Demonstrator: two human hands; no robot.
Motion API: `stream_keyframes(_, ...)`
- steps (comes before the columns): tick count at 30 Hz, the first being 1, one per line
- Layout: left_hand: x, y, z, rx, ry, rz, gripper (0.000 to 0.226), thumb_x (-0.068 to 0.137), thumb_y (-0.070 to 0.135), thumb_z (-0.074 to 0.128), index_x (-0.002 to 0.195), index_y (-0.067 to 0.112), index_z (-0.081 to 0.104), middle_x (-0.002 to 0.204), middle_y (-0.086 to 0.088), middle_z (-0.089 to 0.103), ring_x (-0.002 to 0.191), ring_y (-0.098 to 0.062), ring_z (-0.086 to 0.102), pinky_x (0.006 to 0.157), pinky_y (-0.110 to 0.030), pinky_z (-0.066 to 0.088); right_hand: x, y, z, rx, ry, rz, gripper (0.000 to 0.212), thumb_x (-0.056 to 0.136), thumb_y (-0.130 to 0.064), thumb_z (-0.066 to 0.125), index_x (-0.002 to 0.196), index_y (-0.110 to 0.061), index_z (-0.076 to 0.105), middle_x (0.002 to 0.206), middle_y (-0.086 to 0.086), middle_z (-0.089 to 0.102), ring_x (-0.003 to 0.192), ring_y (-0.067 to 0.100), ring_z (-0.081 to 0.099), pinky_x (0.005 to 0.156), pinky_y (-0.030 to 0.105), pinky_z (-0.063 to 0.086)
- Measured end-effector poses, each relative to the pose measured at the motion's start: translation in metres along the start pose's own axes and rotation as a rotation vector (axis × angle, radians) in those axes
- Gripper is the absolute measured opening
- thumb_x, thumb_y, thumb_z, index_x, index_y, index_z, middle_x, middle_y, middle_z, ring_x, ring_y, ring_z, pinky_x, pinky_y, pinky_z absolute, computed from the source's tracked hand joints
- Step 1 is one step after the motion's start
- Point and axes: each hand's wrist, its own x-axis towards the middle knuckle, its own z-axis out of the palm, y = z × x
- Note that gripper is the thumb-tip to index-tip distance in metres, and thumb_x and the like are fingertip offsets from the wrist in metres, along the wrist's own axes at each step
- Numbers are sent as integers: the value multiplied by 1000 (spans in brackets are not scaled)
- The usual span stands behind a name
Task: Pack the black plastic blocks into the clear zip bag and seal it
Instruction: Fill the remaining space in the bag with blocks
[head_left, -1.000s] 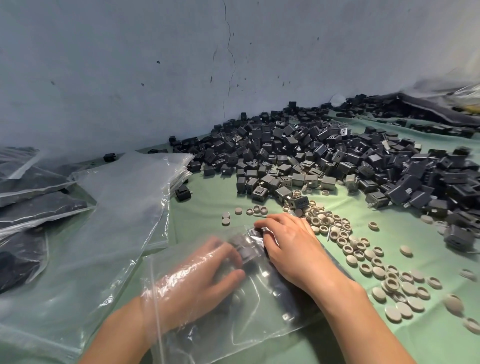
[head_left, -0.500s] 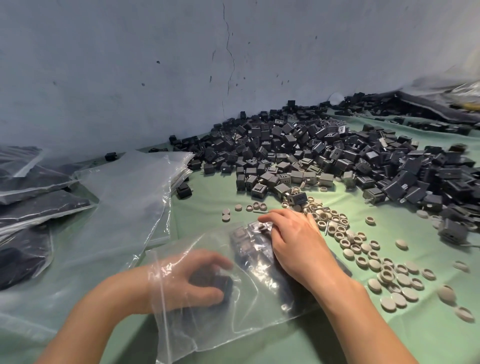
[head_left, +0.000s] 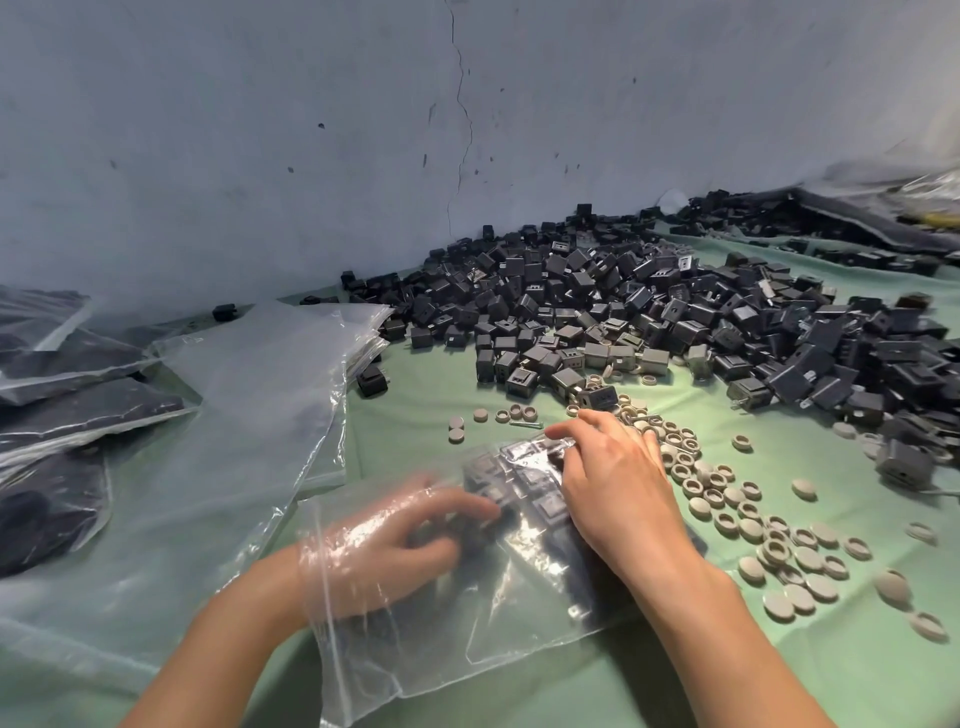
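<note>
**Left hand inside the zip bag, right hand pressing on top**

The left hand is pushed wrist-deep into the clear plastic zip bag, fingers curled loosely among the black plastic blocks inside; it is motion-blurred, so whether it actually grips a block cannot be told. The right hand lies palm-down on the outside of the bag, fingers spread and flat, pressing the film over the far blocks and gripping nothing. The bag lies flat on the green table cover, mouth toward the person.

Just right of the right hand, grey round plastic caps are scattered across the cover. Beyond them a large heap of loose black plastic blocks reaches the cracked grey wall. To the left lies a stack of empty clear bags, and farther left, filled bags of dark parts.
</note>
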Motion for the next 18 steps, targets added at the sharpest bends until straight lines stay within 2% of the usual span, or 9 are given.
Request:
stream_keyframes(2,0,-5,-2,-14,-8,-31,40,96,17,61,128,39,53,123,13,59,107,4,58,90,-15,50,1,0,0,1,-11,-6,39,103,-20,34,134,-32,55,152,-3,41,146,14,29,124,48,0)
stream_keyframes(4,-1,-7,-2,8,-2,-45,37,91,28,69,121,45,54,115,22,62,105,4,60,93,-19,51,1,1,0,-6,-24,-9,38,103,-22,34,134,-32,54,152,-4,42,146,14,29,125,48,1)
stream_keyframes(6,-1,-5,-1,48,6,-23,26,90,32,71,109,46,60,109,29,62,100,6,62,86,-15,52,3,1,0,-12,-29,-7,38,103,-23,34,134,-33,54,152,-4,42,145,14,30,125,49,2)
stream_keyframes(10,-1,-4,-6,56,-24,-26,33,89,33,72,118,44,61,111,15,62,100,3,61,82,-12,50,3,4,-2,-15,-42,3,39,103,-23,33,134,-33,53,150,-6,43,144,14,32,125,50,3)
stream_keyframes(13,-9,-6,-17,-25,-103,-144,43,85,34,76,122,45,56,109,20,65,98,3,64,81,-10,49,2,5,-3,1,-42,4,38,103,-24,33,134,-34,53,148,-7,44,143,13,33,125,49,4)
stream_keyframes(16,-14,-9,-23,-110,-127,-190,36,86,22,77,117,33,62,107,9,70,99,-10,68,90,-25,54,2,6,-5,1,-53,0,38,103,-24,33,135,-34,52,148,-7,45,143,13,34,125,49,4)
stream_keyframes(18,-12,-10,-20,-12,-130,-170,31,86,27,76,112,38,64,104,9,70,97,-10,68,91,-31,55,3,7,-5,-2,-64,-3,39,104,-23,33,136,-33,51,148,-7,44,143,13,33,125,48,4)
